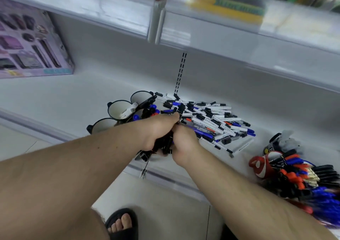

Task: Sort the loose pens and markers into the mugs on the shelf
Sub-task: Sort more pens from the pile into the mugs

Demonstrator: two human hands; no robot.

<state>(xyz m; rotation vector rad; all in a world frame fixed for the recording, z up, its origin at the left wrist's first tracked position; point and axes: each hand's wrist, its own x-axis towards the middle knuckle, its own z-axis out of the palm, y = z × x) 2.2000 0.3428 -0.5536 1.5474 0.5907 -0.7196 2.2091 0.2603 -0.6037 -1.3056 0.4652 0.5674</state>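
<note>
White shelf [73, 96]: mugs [119, 109] hold few markers; large loose pile [207, 118] beside mugs remains. Left hand [158, 131] and right hand [185, 144] grasp dark bundle [163, 144]. Sorting barely begun.

No text is reading clearly anywhere. The white marker barrels in the loose pile [207, 119] are carrying small dark print along their sides, but it is showing only as tiny smears. One white marker [242, 145] lying at the pile's near edge is bearing a line of dark lettering, too small to make out. The purple boxed set [33, 41] at the left is showing a teal strip and a yellow patch of print, both blurred. The yellow-and-green packaging [237, 4] on the upper shelf is blurring its lettering beyond reading.
</note>
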